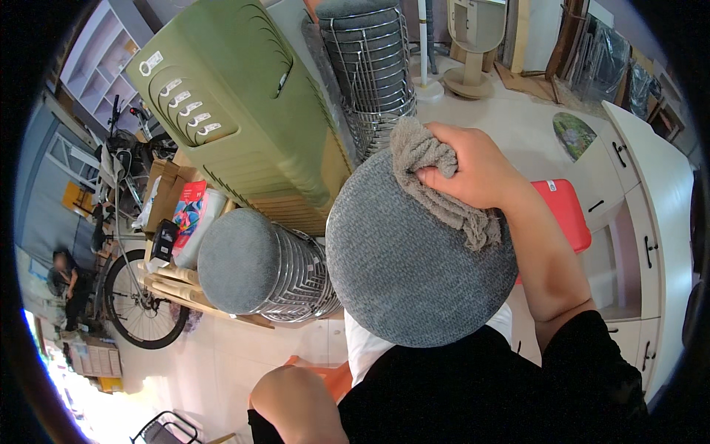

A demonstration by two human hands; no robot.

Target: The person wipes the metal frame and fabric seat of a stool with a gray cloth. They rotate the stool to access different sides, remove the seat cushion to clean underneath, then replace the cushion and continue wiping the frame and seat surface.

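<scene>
My right hand (477,166) is closed round a crumpled grey-brown cloth (435,152). Its loose end hangs over the upper right part of a round stool seat (414,259), which is covered in grey woven fabric. The seat is right in front of me and hides what lies beneath it. My left hand does not show. To the left of this seat stands a stack of similar round stools (238,259), with grey tops and shiny metal frames.
A tall olive-green cabinet (244,96) rises behind the stools, and another stool stack (362,74) stands beyond it. White drawers (629,159) and a red plastic stool (566,214) are on the right. At the left are a bicycle (137,296), boxes and a distant person (66,285).
</scene>
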